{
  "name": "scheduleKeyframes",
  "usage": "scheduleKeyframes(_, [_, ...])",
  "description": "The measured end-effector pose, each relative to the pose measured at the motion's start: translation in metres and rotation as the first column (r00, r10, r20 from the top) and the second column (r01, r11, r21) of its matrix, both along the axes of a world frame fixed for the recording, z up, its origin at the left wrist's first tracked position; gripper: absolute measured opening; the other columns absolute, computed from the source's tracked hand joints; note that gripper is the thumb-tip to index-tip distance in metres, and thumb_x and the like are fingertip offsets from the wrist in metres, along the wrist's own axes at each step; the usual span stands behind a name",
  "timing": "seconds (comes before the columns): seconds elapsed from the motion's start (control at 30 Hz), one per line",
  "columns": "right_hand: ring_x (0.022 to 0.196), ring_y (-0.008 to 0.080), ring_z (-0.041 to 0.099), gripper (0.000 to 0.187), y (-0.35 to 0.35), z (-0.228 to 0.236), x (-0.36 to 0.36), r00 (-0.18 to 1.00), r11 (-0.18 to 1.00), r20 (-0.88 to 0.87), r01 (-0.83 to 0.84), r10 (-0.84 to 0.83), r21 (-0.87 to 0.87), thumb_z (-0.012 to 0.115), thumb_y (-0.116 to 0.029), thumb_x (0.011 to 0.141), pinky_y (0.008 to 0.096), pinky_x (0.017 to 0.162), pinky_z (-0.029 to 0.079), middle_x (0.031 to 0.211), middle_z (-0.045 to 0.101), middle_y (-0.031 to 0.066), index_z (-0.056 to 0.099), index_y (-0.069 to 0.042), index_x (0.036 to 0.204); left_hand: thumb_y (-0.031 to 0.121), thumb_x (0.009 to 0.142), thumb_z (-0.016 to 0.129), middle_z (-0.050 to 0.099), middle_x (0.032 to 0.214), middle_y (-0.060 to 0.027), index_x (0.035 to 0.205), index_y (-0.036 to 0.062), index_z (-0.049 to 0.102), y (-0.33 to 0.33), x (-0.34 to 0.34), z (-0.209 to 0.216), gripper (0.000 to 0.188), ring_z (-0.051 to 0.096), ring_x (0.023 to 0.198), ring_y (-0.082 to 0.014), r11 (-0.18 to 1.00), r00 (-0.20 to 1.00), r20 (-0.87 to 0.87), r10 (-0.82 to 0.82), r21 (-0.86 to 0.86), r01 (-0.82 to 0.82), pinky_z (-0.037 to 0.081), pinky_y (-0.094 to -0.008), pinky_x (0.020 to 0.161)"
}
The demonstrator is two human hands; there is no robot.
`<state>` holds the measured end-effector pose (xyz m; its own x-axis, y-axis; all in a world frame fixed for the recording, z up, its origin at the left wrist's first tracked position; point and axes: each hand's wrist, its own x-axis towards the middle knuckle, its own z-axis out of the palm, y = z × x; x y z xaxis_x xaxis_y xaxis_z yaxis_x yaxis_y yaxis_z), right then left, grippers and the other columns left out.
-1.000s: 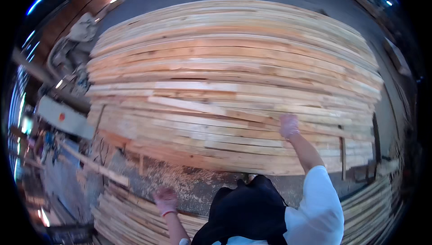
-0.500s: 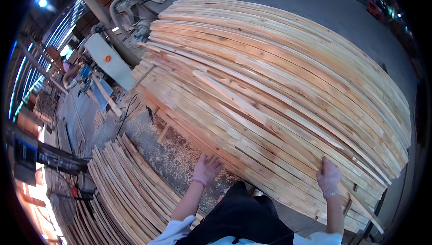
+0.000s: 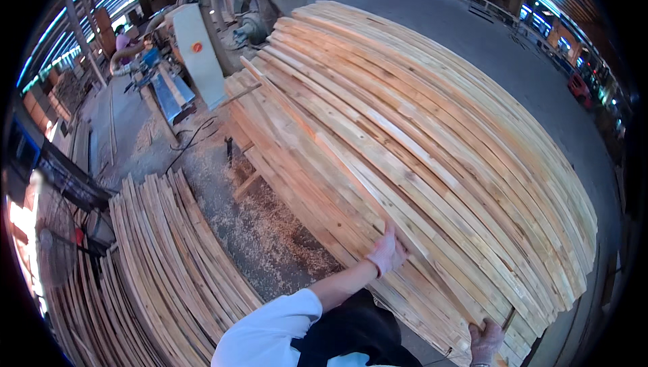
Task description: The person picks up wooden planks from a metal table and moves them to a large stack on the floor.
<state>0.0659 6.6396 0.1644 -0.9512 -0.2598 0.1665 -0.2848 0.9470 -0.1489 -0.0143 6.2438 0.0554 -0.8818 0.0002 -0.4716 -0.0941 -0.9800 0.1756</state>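
A long, thin wooden strip (image 3: 351, 173) lies slantwise on top of a broad layer of pale wooden boards (image 3: 432, 144), its near end by my right hand. My left hand (image 3: 390, 252), in a light glove, reaches across and holds the strip's near edge partway along. Lower right, my right hand (image 3: 486, 341), gloved too, is closed around the near end of that strip. Parts of the fingers of both hands are hidden by the wood and the angle.
A second stack of narrow strips (image 3: 175, 245) stands at the lower left. Wood shavings (image 3: 270, 232) cover the floor between the stacks. Beyond the boards' far left end are a grey cabinet (image 3: 197, 53) with a red knob and a motorised machine (image 3: 251, 28). A person (image 3: 122, 40) is farther back.
My left hand, open over the floor gap before, has moved right onto the strip. My right hand has come nearer, toward the lower edge. The whole view has turned.
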Motion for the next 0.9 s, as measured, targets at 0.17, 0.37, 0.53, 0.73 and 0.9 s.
scheduleKeyframes(0.17, [0.079, 0.0320, 0.065, 0.059, 0.009, -0.031, 0.061, 0.841, 0.979, 0.513, 0.202, -0.171, -0.004, 0.049, -0.060, 0.093, 0.0439, 0.069, 0.048, 0.081, 0.068, 0.0185, 0.070, -0.005, 0.090, 0.035, 0.096, 0.058, 0.060, 0.125, -0.0095, 0.135, 0.0128, 0.051, -0.020, 0.102, -0.041, 0.045, 0.062, 0.109, -0.0279, 0.937, 0.960, 0.204, -0.191, -0.254, 0.241, 0.054, -0.0464, 0.090])
scheduleKeyframes(0.37, [0.095, 0.0385, 0.064, 0.072, -0.051, -0.065, 0.091, 0.676, 0.964, 0.709, 0.265, -0.203, 0.023, 0.043, -0.070, 0.090, 0.0452, 0.083, 0.048, 0.097, 0.069, 0.0234, 0.071, -0.005, 0.105, 0.033, 0.087, 0.072, 0.067, 0.102, -0.0131, 0.116, 0.0015, 0.060, -0.086, 0.190, -0.040, 0.045, 0.066, 0.088, -0.0250, 0.826, 0.935, 0.336, -0.111, -0.492, 0.274, 0.060, -0.0364, 0.069])
scheduleKeyframes(0.53, [0.081, 0.0336, 0.066, 0.060, -0.084, -0.100, 0.094, 0.698, 0.967, 0.699, 0.253, -0.158, -0.033, 0.056, -0.057, 0.089, 0.0426, 0.077, 0.051, 0.084, 0.069, 0.0181, 0.069, 0.001, 0.096, 0.032, 0.089, 0.068, 0.069, 0.096, -0.0088, 0.111, 0.0039, 0.061, -0.125, 0.226, -0.040, 0.036, 0.067, 0.075, -0.0205, 0.764, 0.925, 0.377, 0.050, -0.611, 0.208, 0.059, -0.0336, 0.065])
scheduleKeyframes(0.73, [0.072, 0.0338, 0.064, 0.054, -0.129, -0.124, 0.074, 0.814, 0.978, 0.581, 0.124, -0.005, -0.165, 0.053, -0.052, 0.092, 0.0441, 0.070, 0.048, 0.073, 0.066, 0.0190, 0.067, 0.001, 0.090, 0.023, 0.091, 0.066, 0.071, 0.100, -0.0079, 0.111, 0.0088, 0.061, -0.130, 0.246, -0.064, 0.026, 0.070, 0.086, -0.0209, 0.906, 0.945, 0.098, 0.312, -0.329, -0.265, 0.058, -0.0359, 0.077])
scheduleKeyframes(0.9, [0.086, 0.0277, 0.067, 0.051, -0.176, -0.113, 0.080, 0.748, 0.780, 0.526, 0.019, 0.404, -0.626, 0.058, -0.047, 0.090, 0.0374, 0.077, 0.051, 0.094, 0.069, 0.0194, 0.064, -0.002, 0.113, 0.029, 0.088, 0.070, 0.068, 0.080, -0.0015, 0.099, 0.0100, 0.068, 0.044, 0.255, -0.064, 0.022, 0.063, 0.071, -0.0178, 0.901, 0.944, 0.008, -0.331, -0.296, 0.318, 0.052, -0.0317, 0.065])
